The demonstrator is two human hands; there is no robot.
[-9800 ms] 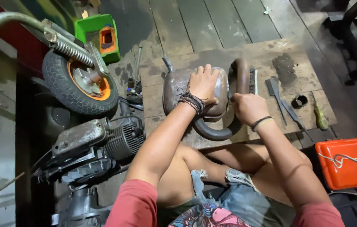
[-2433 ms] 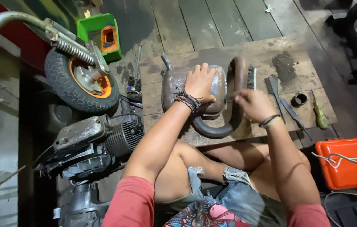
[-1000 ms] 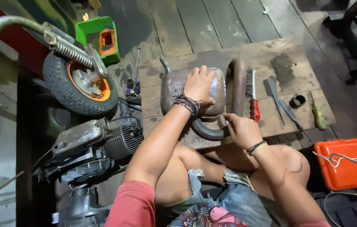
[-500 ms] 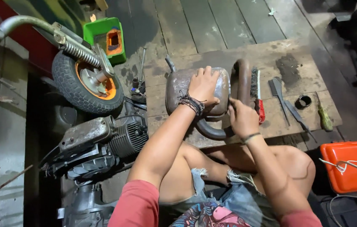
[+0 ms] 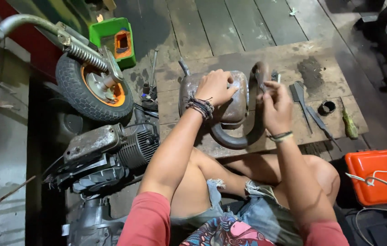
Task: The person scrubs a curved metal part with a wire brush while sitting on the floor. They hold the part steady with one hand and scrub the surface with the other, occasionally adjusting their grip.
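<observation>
A rusty grey scooter muffler [image 5: 236, 109] with a curved dark pipe [image 5: 234, 140] lies on a stained wooden board [image 5: 312, 59] in front of my knees. My left hand [image 5: 216, 86], with braided bands at the wrist, presses flat on top of the muffler body. At the pipe's upper right end, my right hand [image 5: 276, 105] is closed around the handle of a wire brush [image 5: 274, 75]. Only the brush's top end shows above my fingers.
A small wheel with an orange hub [image 5: 90, 91], a fork spring and an engine block [image 5: 111, 152] crowd the left. A green box [image 5: 113, 41] sits behind. A flat blade tool [image 5: 299, 93], a black ring [image 5: 326, 108] and a green-handled screwdriver [image 5: 350, 125] lie right; an orange case [image 5: 378, 175] beside my knee.
My right hand has left the lower bend of the pipe and gone up to the red-handled brush beside it, closing on it. My left hand stays on the muffler.
</observation>
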